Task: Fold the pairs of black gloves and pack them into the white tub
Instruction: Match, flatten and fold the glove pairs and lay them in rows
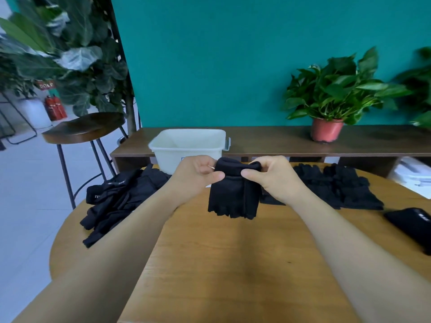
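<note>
A pair of black gloves (234, 194) hangs above the round wooden table (221, 264), fingertips pointing down and cuff rolled over at the top. My left hand (196, 174) pinches the cuff's left side and my right hand (272, 177) pinches its right side. Just behind them stands the white tub (186, 145), whose visible inside holds nothing. A heap of black gloves (116, 197) lies at the table's left, and another pile of black gloves (338, 187) lies at the right.
A black case (412, 226) lies at the table's right edge. Behind the table runs a dark wooden shelf (268, 138) with a potted plant (328, 127). A wooden bar stool (84, 129) and a large leafy plant (58, 54) stand at the left.
</note>
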The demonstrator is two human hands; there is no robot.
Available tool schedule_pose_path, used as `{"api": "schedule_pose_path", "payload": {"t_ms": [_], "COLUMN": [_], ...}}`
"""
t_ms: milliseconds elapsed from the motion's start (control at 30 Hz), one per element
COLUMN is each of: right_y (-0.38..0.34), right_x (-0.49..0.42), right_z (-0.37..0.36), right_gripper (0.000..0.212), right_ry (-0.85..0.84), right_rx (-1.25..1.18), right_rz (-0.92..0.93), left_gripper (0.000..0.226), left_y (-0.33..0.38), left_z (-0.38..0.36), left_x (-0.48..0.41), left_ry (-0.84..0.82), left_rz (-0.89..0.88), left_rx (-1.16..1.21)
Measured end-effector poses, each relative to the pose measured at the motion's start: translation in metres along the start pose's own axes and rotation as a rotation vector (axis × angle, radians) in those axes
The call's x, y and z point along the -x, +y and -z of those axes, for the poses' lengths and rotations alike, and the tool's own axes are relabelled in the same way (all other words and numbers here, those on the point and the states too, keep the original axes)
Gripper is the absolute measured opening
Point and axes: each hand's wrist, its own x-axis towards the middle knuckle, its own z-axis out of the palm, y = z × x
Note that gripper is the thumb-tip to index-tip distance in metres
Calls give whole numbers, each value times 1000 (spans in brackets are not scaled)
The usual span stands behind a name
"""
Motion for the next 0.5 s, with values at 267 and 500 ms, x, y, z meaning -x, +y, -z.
{"api": "schedule_pose_path", "payload": {"t_ms": [267, 500], "right_y": [-19, -25], "right_x": [22, 37], "right_z": [-2, 1], "right_gripper": [35, 33], "right_ry": [322, 175], "right_rx": [375, 290], "right_rz": [91, 217], "left_gripper": [17, 3], "left_y": [19, 25], "left_z": [-36, -51], "left_x": [31, 34], "left_ry": [169, 119], "left_rz": [-42, -91], "left_rx": [20, 47]}}
